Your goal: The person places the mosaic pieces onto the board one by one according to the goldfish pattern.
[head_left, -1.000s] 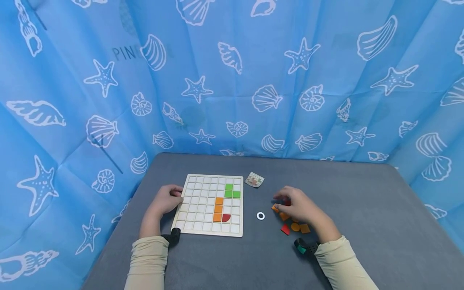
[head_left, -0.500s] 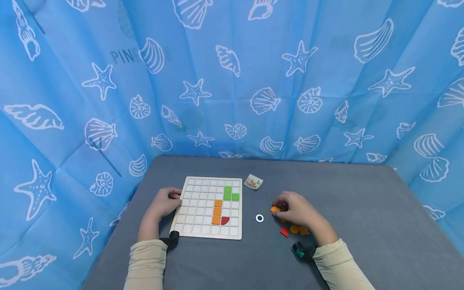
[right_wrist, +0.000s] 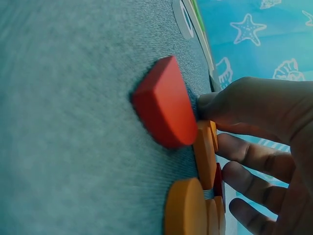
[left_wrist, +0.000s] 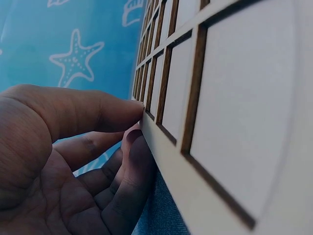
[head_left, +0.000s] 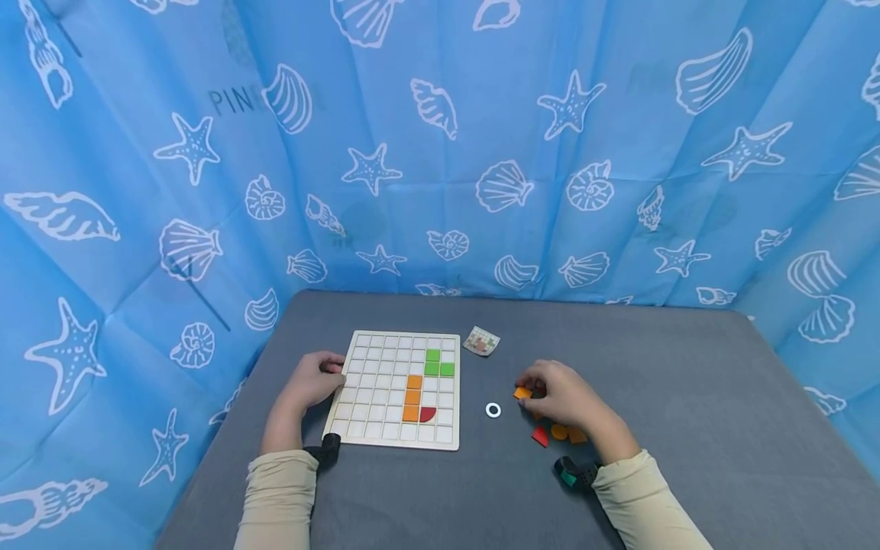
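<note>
A wooden grid board point(head_left: 392, 443) lies in front of me, with orange square tiles point(head_left: 412, 397), green square tiles point(head_left: 432, 362) and a red quarter-circle tile point(head_left: 428, 414) set in its cells. At its left edge my left hand point(head_left: 313, 382) pinches the frame; in the left wrist view the thumb point(left_wrist: 122, 113) presses the edge from above. My right hand point(head_left: 560, 393) pinches an orange tile point(head_left: 523, 393) between thumb and index finger, over the loose pieces. That grip is partly hidden behind other pieces in the right wrist view, where a red quarter-circle point(right_wrist: 168, 105) lies near the thumb.
Beside the right hand lie more loose pieces, including an orange disc point(head_left: 559, 432) and an orange square point(head_left: 577, 435). Between board and hand rests a white ring point(head_left: 493, 410). A small pattern card point(head_left: 482, 341) lies past the board's right corner. A blue shell-print curtain point(head_left: 440, 153) hangs behind the table.
The right hand's thumb and index finger have closed around the orange tile, and its other fingers have drawn in. The left hand stays at the board's edge.
</note>
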### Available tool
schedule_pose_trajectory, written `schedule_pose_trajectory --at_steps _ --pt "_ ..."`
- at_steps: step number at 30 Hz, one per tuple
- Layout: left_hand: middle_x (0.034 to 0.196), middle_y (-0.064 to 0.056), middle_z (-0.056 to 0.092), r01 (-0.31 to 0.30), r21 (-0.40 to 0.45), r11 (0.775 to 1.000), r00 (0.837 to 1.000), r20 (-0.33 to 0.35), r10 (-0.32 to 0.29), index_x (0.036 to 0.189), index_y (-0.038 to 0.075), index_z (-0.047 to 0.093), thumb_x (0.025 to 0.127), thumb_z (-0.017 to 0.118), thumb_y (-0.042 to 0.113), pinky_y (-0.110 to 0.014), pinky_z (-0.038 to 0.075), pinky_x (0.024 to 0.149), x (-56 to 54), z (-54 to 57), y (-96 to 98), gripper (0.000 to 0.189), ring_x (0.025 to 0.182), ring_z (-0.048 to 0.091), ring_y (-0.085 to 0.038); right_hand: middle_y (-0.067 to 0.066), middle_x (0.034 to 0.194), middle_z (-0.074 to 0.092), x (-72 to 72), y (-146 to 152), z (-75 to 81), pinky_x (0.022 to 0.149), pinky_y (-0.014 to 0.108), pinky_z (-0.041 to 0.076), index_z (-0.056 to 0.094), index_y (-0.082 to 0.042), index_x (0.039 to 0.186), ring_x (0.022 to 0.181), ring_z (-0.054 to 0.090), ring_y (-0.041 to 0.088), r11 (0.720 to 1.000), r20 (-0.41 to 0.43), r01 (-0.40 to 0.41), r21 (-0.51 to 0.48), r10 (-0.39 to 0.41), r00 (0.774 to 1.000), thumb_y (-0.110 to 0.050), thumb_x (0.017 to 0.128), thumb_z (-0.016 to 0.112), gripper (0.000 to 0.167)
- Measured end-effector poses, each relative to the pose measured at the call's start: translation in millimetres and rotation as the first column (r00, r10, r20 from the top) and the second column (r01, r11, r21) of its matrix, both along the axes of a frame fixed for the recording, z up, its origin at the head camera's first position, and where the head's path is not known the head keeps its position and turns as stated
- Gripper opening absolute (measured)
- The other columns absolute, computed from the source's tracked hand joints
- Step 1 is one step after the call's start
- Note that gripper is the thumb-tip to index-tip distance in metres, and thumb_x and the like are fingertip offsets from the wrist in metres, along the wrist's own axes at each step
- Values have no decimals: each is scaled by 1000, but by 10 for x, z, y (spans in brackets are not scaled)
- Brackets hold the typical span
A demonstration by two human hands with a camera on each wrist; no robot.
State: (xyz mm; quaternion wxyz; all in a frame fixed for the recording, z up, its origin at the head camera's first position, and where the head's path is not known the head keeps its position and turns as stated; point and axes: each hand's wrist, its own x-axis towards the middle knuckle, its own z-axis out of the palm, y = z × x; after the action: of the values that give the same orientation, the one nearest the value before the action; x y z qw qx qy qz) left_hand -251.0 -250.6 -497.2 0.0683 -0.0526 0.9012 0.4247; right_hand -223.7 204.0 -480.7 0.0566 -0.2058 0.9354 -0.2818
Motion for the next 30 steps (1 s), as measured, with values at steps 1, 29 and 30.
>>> schedule_pose_trajectory --at_steps 1,29,30 --pt "112 -18 64 -2 -2 1000 1000 -4 2 136 -3 66 94 64 4 -41 49 81 -1 2 3 42 97 60 -29 -2 94 69 -3 3 1 73 31 49 81 -9 108 84 58 14 1000 0 -3 -2 3 1000 -15 89 83 20" --pt "113 -19 63 23 -8 1000 1000 -7 -23 136 -5 65 95 63 3 -43 48 81 21 2 -8 41 96 60 -29 0 105 72 -117 -662 135 80 35 53 80 -7 117 102 67 26 990 -79 -97 -102 89 993 -13 91 80 27" --pt "113 -19 63 22 -5 1000 1000 -8 -22 136 -5 65 95 63 3 -43 48 81 21 4 1 41 96 59 -29 0 104 72 -133 -725 128 79 34 52 80 -7 117 101 67 26 988 -81 -106 -112 97 992 -13 91 80 27"
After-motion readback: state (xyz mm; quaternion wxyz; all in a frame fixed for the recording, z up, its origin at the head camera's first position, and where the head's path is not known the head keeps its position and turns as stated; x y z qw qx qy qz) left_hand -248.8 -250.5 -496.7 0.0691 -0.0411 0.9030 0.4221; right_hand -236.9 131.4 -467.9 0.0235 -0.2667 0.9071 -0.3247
